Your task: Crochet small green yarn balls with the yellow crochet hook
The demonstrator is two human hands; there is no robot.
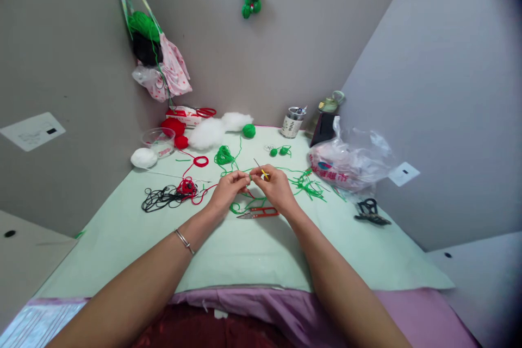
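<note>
Over the middle of the pale green table (261, 261), my left hand (230, 187) and my right hand (274, 185) meet at their fingertips. A yellow-handled crochet hook (265, 174) is held in my right hand, its thin metal shaft pointing up and left. My left hand pinches green yarn; the small piece between the fingertips is too small to make out. Red yarn (209, 188) runs towards my left hand from a red tangle (187, 187). Just below the hands lie orange-handled thread snips (261, 212), with green yarn (236, 208) looped beside them.
Black yarn (161, 199), a white yarn ball (144, 157) and a clear tub (161, 142) are left. White stuffing (207, 133) and a green ball (248, 130) lie behind. Rightwards are green strands (310, 187), a plastic bag (346, 160) and a black claw clip (371, 212).
</note>
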